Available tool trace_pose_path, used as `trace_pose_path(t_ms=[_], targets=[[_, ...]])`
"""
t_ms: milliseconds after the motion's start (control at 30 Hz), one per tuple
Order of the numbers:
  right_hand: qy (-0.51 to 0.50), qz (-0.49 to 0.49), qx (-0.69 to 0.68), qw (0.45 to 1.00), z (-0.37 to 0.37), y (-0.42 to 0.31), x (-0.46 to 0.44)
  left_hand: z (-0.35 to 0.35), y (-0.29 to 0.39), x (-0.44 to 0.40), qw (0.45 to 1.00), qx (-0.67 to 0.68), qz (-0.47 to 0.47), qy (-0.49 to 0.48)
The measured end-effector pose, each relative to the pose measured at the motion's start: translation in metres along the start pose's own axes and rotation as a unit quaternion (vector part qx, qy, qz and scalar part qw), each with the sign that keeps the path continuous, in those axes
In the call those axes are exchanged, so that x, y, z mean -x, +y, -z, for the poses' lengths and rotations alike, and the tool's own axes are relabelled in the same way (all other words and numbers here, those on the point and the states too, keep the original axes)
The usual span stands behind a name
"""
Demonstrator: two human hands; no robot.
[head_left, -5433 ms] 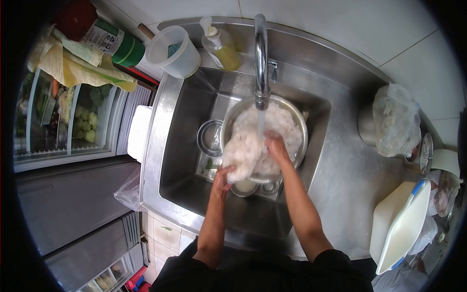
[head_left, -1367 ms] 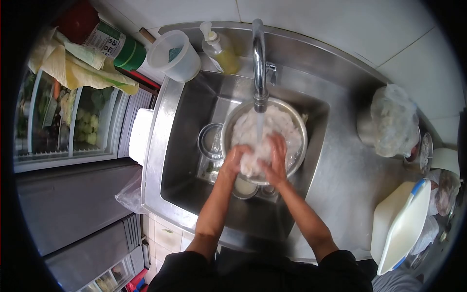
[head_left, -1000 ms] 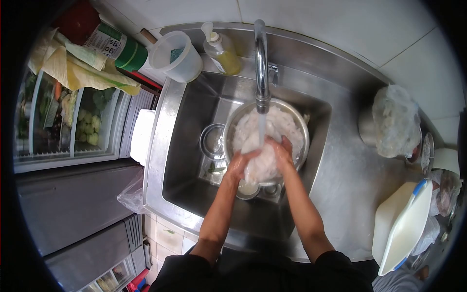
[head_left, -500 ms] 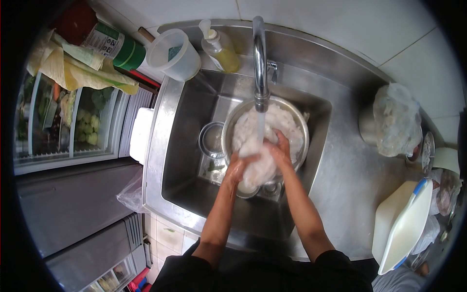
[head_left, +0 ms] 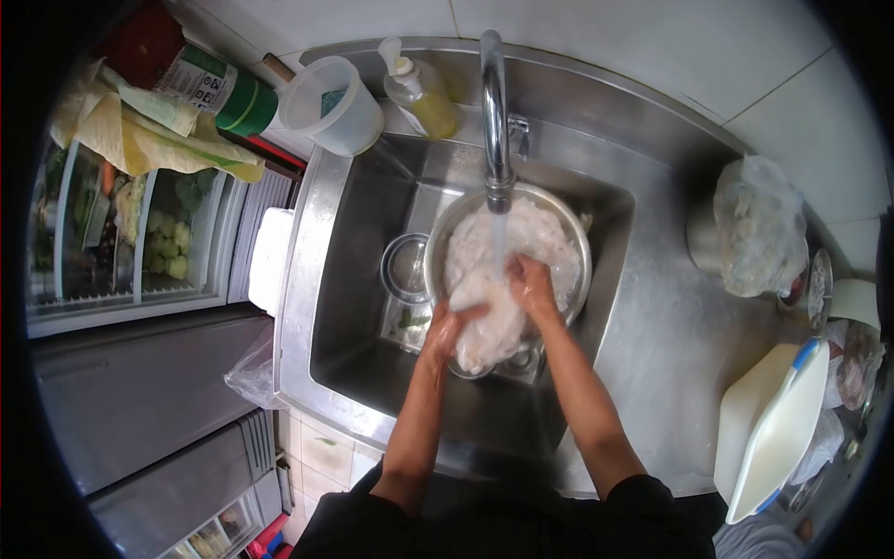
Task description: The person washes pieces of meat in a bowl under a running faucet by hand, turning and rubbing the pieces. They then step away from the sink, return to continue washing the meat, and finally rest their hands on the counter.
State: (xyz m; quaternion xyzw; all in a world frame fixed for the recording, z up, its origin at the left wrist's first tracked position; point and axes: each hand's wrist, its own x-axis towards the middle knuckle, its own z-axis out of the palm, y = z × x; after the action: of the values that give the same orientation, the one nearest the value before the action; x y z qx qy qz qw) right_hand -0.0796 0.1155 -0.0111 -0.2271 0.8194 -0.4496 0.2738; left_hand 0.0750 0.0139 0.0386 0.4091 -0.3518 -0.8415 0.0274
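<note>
A pale, soft piece of raw meat (head_left: 489,321) hangs between my hands over the near rim of a round metal bowl (head_left: 582,270). My left hand (head_left: 449,331) grips its left side, thumb laid across the top. My right hand (head_left: 529,282) pinches its upper right edge, close to the water stream. More pale pieces (head_left: 535,228) fill the bowl. Water (head_left: 499,238) runs from the chrome faucet (head_left: 497,121) onto them.
The bowl stands in a steel sink (head_left: 363,270) beside a small round dish (head_left: 406,266). A soap bottle (head_left: 424,98) and plastic tub (head_left: 332,107) are behind. On the right are a filled plastic bag (head_left: 759,228) and white container (head_left: 773,429).
The piece looks spread flatter and reaches lower over the rim than half a second ago. My right hand's fingers have drawn together at its upper edge. Water still runs.
</note>
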Motion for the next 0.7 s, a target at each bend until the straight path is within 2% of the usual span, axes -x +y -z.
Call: trace_pose_path(t_ms=[100, 200, 300, 400, 500, 533, 633, 700], targets=[[0.003, -0.005, 0.007, 1.0, 0.007, -0.009, 0.006, 0.0, -0.001, 0.0, 1.0, 0.011, 0.004, 0.006], [0.062, 0.006, -0.016, 0.998, 0.002, -0.001, 0.01, 0.002, -0.004, -0.002, 1.0, 0.02, 0.006, 0.004], [0.071, -0.048, -0.158, 0.984, -0.004, 0.016, 0.005, 0.0, -0.001, 0.0, 1.0, 0.017, 0.016, 0.006], [0.05, -0.106, -0.23, 0.966, 0.006, -0.023, 0.007, 0.002, -0.001, -0.006, 0.999, -0.038, 0.002, -0.014], [0.04, -0.078, -0.073, 0.993, 0.015, -0.037, 0.001, 0.0, -0.004, -0.007, 0.996, -0.083, -0.012, -0.021], [0.051, -0.062, -0.107, 0.991, 0.011, -0.03, -0.002, -0.001, -0.005, -0.006, 0.998, -0.063, -0.011, -0.017], [0.023, -0.068, -0.026, 0.997, 0.006, -0.019, -0.01, -0.003, -0.005, -0.003, 1.0, -0.018, 0.0, -0.015], [0.076, -0.024, -0.06, 0.995, -0.003, -0.011, -0.006, 0.001, -0.004, -0.002, 1.0, -0.005, 0.016, -0.026]])
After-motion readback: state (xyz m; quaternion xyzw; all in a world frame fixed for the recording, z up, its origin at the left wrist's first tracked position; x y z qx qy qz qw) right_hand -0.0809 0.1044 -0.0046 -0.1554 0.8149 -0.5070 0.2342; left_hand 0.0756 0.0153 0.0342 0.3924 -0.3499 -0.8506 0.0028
